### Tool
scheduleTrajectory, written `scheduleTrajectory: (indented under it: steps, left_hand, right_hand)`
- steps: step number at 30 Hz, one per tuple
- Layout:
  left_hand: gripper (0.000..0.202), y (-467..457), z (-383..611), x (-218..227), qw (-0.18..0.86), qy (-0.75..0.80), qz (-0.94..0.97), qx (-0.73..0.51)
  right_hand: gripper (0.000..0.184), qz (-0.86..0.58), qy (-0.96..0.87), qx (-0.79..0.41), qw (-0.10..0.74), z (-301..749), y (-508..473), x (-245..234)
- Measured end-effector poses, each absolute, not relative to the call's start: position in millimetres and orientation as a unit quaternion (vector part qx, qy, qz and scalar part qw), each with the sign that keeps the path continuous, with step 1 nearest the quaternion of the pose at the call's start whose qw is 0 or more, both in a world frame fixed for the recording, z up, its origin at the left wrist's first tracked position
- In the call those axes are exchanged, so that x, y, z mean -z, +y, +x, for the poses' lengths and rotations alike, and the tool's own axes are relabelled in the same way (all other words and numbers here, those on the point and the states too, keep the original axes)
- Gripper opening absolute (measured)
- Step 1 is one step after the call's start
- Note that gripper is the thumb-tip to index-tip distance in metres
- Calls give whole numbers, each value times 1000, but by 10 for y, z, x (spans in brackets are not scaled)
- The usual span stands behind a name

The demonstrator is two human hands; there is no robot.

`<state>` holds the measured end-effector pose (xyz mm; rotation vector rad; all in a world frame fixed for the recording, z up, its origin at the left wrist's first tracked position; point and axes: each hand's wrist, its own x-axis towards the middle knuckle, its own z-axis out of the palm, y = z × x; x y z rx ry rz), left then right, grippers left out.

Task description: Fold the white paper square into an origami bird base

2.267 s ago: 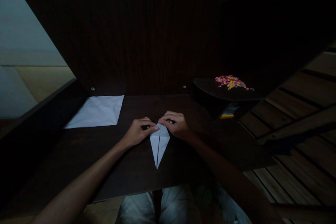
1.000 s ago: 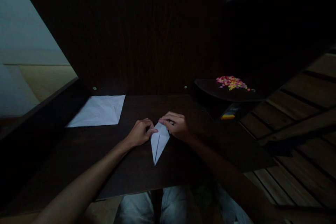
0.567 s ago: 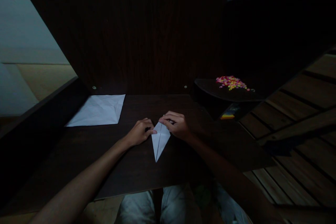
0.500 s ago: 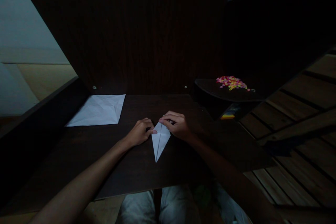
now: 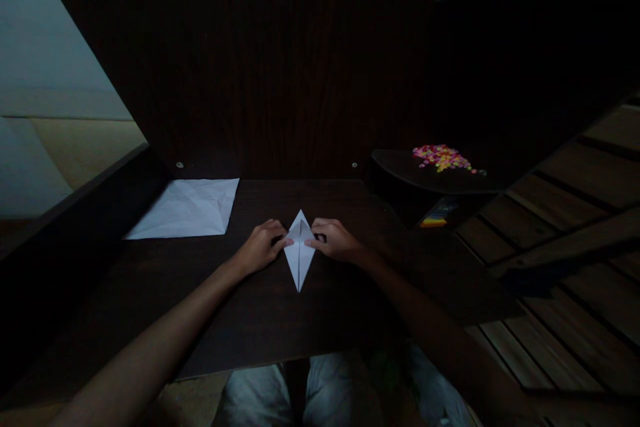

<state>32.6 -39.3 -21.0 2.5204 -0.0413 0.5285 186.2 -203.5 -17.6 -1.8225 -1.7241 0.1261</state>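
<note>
A white sheet of paper folded into a diamond (image 5: pixel 299 265) is at the middle of the dark tabletop, its long points facing away from me and toward me. A crease or slit runs down its centre. My left hand (image 5: pixel 264 245) grips its left corner, thumb on top and fingers curled at the edge. At the right corner my right hand (image 5: pixel 336 240) pinches in the same way, thumb over the paper. The fingers beneath the edges are partly hidden.
A creased white paper sheet (image 5: pixel 187 209) lies at the back left of the dark table (image 5: pixel 240 320). Small pink and yellow pieces (image 5: pixel 444 158) are heaped on a curved shelf (image 5: pixel 400 172) at right. A tall dark panel (image 5: pixel 280 67) rises behind.
My right hand has come down from the paper's top point to its right corner. The folded paper has shifted slightly away from me, and its upper point is now uncovered.
</note>
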Motion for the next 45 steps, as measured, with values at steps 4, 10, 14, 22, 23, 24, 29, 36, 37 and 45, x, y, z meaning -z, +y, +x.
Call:
scheduleTrajectory:
  steps: [4, 10, 14, 22, 23, 24, 29, 36, 37, 45]
  left_hand:
    - [11, -409, 343, 220, 291, -14, 936, -197]
    - [13, -440, 392, 200, 264, 23, 946, -184]
    - [13, -450, 394, 194, 260, 24, 946, -190]
    - [14, -450, 401, 180, 245, 19, 949, -198]
    - [14, -450, 403, 177, 245, 19, 949, -198]
    - [14, -451, 404, 176, 245, 20, 949, -197]
    - [14, -456, 402, 182, 246, 23, 949, -197]
    - [14, -459, 399, 199, 242, 25, 947, -210]
    - [15, -454, 397, 197, 243, 22, 947, -208]
    - [14, -328, 308, 180, 283, -45, 943, -168]
  right_hand:
    - [21, -680, -660, -49, 316, 1862, -2011, 210]
    - [25, -670, -658, -52, 340, 1861, -1994, 239]
    - [26, -665, -655, -53, 354, 1859, -1990, 238]
    - [30, -668, -654, -51, 352, 1853, -1984, 229]
    - [31, -668, -654, -50, 352, 1854, -1983, 232]
    - [31, -667, -655, -51, 352, 1855, -1982, 236]
    - [28, -666, -654, -51, 356, 1863, -1975, 258]
    - [33, -674, -648, -39, 352, 1847, -1966, 259]
    - [32, -672, -651, -35, 351, 1842, -1968, 257]
    - [20, -660, -673, -41, 332, 1868, -2026, 266]
